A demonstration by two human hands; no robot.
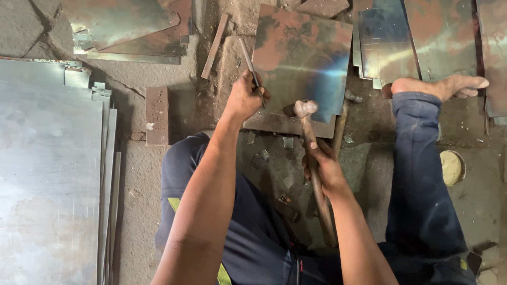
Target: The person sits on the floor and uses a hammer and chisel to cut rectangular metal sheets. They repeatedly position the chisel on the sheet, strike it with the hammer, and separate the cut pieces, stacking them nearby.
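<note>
— Chisel first: where was it?

— Clenched in the left hand, its flat steel shank sticking up and away past the knuckles. The lower end was hidden by the fingers, at the near left edge of a rust-stained metal sheet.

— And the other hand?

— The right hand was wrapped around the wooden handle of a hammer. The hammer's worn head sat just right of the left hand, over the near edge of that same sheet. I could not tell whether head and sheet touched.

— What lay under the sheet?

— A thick dark slab, showing just below the sheet's near edge, between the two hands.

— Further out?

— Small metal offcuts were scattered on the ground between the forearms. Right of the right hand a bare foot rested beside more sheets. Left of the left hand lay a brick, and beyond it a stack of large grey sheets. A round yellowish lid sat well right of the right hand.
</note>
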